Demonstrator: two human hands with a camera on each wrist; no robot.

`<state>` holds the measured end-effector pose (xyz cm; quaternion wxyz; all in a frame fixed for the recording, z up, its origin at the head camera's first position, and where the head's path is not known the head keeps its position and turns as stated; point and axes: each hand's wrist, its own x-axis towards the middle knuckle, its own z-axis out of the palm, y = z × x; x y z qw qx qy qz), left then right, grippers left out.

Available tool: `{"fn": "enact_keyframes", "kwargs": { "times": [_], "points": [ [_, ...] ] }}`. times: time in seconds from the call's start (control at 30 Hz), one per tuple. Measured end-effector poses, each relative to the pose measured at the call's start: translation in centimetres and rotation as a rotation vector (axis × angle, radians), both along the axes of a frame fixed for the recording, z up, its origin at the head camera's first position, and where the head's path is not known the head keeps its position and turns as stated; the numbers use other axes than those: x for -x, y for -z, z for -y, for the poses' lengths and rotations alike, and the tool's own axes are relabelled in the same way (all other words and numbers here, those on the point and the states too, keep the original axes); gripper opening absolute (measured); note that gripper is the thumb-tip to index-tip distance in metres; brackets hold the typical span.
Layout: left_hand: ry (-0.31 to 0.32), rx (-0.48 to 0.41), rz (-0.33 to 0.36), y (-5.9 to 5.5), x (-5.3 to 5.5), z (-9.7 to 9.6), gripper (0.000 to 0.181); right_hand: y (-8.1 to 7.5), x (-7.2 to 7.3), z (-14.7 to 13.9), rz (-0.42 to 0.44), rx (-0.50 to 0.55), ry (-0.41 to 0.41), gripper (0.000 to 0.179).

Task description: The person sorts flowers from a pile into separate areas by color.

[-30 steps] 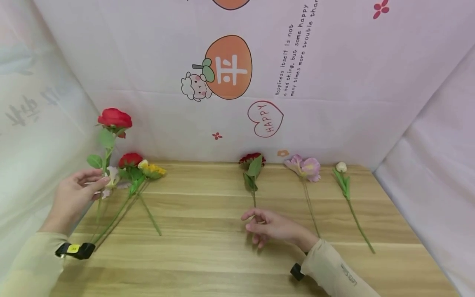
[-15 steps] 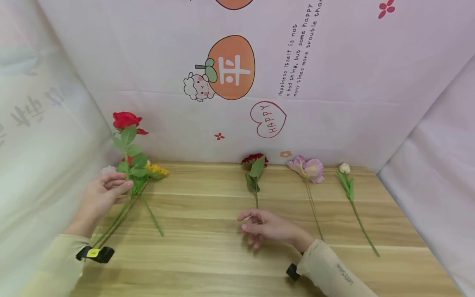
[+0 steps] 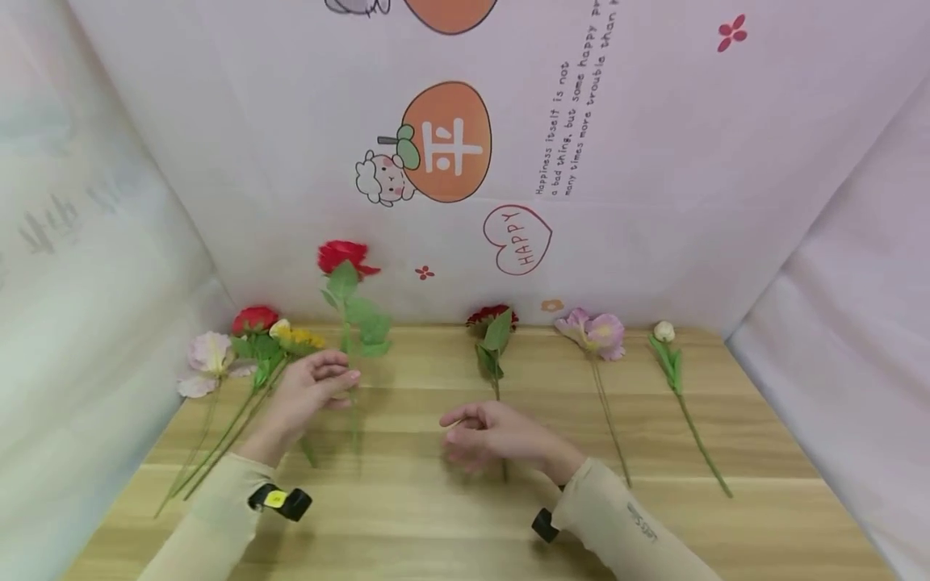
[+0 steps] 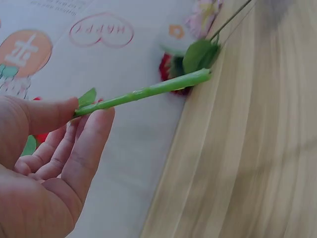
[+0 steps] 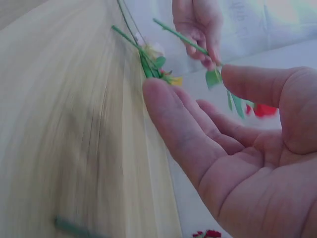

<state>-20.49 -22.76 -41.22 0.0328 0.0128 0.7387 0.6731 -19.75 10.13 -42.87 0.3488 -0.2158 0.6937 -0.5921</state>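
L hand (image 3: 308, 393) pinches red rose (image 3: 343, 257) by its stem, btwn thumb & fingers, above table (image 3: 407, 508) left of ctr, bloom twd far edge. R hand (image 3: 501, 436), half open w/ nothing held, is over dk red flower (image 3: 496, 332); pink flower (image 3: 603, 335) & white tulip (image 3: 676, 371) lie twd right edge.

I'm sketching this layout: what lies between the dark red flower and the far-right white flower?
A pink flower, its stem on the table; the head view shows it.
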Motion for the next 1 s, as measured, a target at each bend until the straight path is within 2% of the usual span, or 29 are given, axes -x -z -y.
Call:
{"fn": "enact_keyframes", "kwargs": {
  "times": [0.1, 0.2, 0.4, 0.6, 0.73, 1.0],
  "points": [
    [0.033, -0.019, 0.057, 1.0, 0.1, -1.6, 0.038, 0.7, -0.1, 1.2, 0.055, 0.02, 0.017, 0.05],
    [0.048, -0.038, 0.077, 1.3, 0.3, -2.6, 0.038, 1.0, 0.0, 2.6, 0.077, 0.024, 0.03, 0.051],
    [0.067, -0.057, 0.092, 1.1, 1.0, -4.0, 0.034, 1.0, 0.0, 4.9, 0.087, 0.032, 0.063, 0.046],
    [0.088, -0.058, 0.104, 1.0, 1.7, -5.3, 0.037, 1.5, -0.2, 6.0, 0.063, 0.033, 0.125, 0.028],
    [0.091, -0.055, 0.093, 1.0, 1.8, -5.6, 0.039, 1.9, -0.4, 6.6, 0.038, 0.047, 0.166, 0.024],
    [0.102, -0.067, 0.103, 1.0, 1.8, -6.3, 0.04, 2.0, -0.9, 6.8, 0.049, 0.064, 0.227, 0.022]
  ]
}}
